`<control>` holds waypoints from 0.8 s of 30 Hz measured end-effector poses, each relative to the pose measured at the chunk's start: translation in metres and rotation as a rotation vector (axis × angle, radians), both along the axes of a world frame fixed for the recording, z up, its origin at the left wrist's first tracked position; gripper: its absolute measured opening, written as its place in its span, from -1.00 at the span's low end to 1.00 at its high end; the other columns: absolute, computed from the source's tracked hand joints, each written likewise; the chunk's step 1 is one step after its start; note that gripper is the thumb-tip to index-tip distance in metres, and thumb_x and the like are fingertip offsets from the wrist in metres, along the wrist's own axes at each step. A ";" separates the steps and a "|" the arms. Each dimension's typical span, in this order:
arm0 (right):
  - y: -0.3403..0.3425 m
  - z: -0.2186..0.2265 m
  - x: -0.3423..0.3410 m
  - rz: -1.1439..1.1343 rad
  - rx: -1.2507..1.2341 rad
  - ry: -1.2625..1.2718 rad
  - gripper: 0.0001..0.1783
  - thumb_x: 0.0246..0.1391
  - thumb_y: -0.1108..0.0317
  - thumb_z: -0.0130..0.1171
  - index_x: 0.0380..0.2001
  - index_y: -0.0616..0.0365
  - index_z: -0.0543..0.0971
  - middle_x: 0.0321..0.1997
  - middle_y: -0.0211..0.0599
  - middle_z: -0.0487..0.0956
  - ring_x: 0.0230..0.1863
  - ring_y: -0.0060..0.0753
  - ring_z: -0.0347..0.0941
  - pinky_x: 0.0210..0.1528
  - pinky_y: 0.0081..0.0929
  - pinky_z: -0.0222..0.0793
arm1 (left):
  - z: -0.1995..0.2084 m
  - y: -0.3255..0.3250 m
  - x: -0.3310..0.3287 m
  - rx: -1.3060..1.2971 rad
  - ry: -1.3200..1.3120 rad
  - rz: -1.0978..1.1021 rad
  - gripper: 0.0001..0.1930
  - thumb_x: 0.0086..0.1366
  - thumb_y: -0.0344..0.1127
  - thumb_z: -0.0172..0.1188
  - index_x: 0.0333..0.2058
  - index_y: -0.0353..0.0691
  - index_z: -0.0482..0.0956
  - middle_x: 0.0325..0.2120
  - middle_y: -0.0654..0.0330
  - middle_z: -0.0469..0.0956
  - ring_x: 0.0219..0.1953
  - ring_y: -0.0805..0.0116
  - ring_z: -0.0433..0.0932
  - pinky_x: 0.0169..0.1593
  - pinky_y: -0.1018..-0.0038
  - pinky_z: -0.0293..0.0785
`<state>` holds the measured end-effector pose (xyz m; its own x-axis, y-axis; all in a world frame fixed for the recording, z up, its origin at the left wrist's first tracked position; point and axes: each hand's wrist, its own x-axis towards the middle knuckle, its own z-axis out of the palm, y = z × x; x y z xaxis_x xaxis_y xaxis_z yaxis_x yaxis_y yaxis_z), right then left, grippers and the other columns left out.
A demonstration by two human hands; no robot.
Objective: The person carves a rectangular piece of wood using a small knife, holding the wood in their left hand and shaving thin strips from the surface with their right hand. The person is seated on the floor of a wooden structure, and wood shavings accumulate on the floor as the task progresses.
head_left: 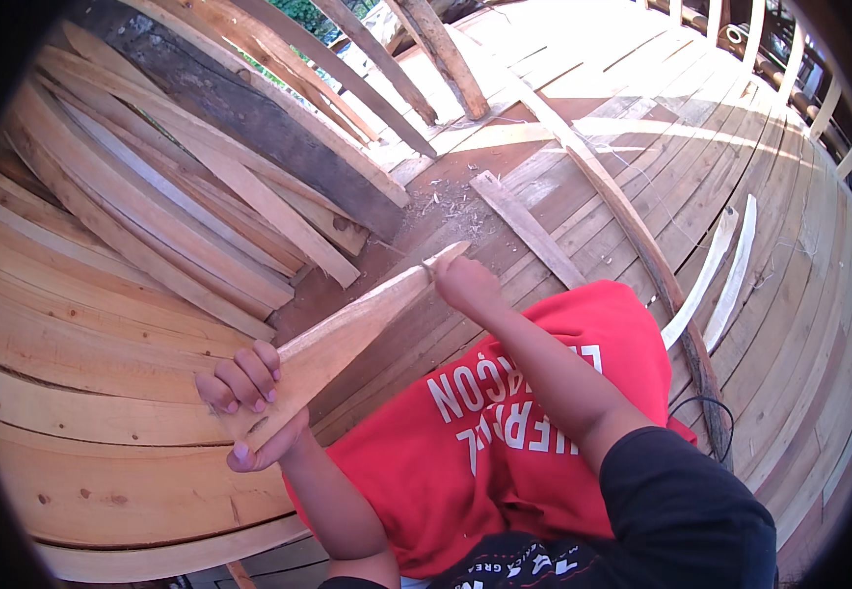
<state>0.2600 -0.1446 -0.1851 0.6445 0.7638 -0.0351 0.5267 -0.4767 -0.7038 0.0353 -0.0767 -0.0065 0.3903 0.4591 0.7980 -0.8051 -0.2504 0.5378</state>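
A long, pale wooden board with a pointed far end slants across in front of me, held off the floor. Around its wide near end is my left hand, fingers on one side and thumb on the other. Close to the pointed end, my right hand is a closed fist. A thin dark sliver shows beside that fist, against the wood; the rest of what it grips is hidden. Red cloth with white lettering covers my lap beneath the board.
Long curved planks are stacked at the left beside a dark beam. Wood shavings and a short plank lie on the plank floor. A long pole and two pale curved strips lie at the right.
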 end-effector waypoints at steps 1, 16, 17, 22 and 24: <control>0.001 0.002 -0.002 -0.026 0.009 0.057 -0.45 0.22 0.07 -0.25 -0.32 0.33 0.61 -0.26 0.19 0.59 -0.18 0.25 0.55 -0.06 -0.01 0.45 | -0.002 -0.001 -0.002 -0.004 -0.010 0.008 -0.56 -0.10 0.00 0.25 -0.45 0.01 0.14 -0.65 0.38 0.19 -0.58 0.51 0.18 -0.38 0.49 0.11; 0.024 0.045 -0.067 0.016 -0.071 0.138 -0.37 0.22 0.03 -0.25 -0.48 0.41 0.59 -0.34 0.33 0.56 -0.20 0.39 0.50 -0.02 0.07 0.38 | -0.016 0.045 -0.039 -0.131 -0.111 -0.007 -0.56 -0.09 -0.03 0.30 -0.48 0.03 0.16 -0.67 0.41 0.20 -0.62 0.53 0.13 -0.43 0.52 0.02; 0.028 0.038 -0.063 -0.014 -0.097 0.120 -0.41 0.21 0.05 -0.27 -0.38 0.36 0.61 -0.33 0.31 0.57 -0.18 0.35 0.52 -0.02 0.11 0.39 | -0.018 0.046 -0.037 -0.123 -0.117 -0.009 -0.56 -0.09 -0.02 0.30 -0.48 0.03 0.16 -0.66 0.42 0.20 -0.62 0.53 0.13 -0.44 0.52 0.02; 0.036 0.006 -0.040 -0.105 -0.070 0.117 -0.39 0.21 0.06 -0.26 -0.45 0.40 0.60 -0.36 0.32 0.57 -0.20 0.36 0.52 -0.03 0.14 0.38 | -0.015 0.050 -0.028 -0.161 -0.148 0.066 -0.56 -0.09 -0.01 0.31 -0.47 0.03 0.17 -0.66 0.43 0.21 -0.62 0.55 0.14 -0.44 0.55 0.03; 0.037 0.039 -0.061 -0.027 -0.126 0.093 -0.39 0.22 0.06 -0.26 -0.45 0.40 0.60 -0.36 0.31 0.57 -0.21 0.36 0.52 -0.04 0.14 0.38 | -0.018 0.055 -0.037 -0.155 -0.135 0.081 -0.55 -0.08 -0.01 0.33 -0.47 0.03 0.18 -0.66 0.43 0.22 -0.62 0.55 0.16 -0.45 0.55 0.03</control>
<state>0.1994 -0.1076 -0.1460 0.6542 0.7322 -0.1896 0.4481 -0.5771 -0.6827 -0.0021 -0.0218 -0.0242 0.2414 0.6061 0.7579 -0.8529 -0.2399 0.4636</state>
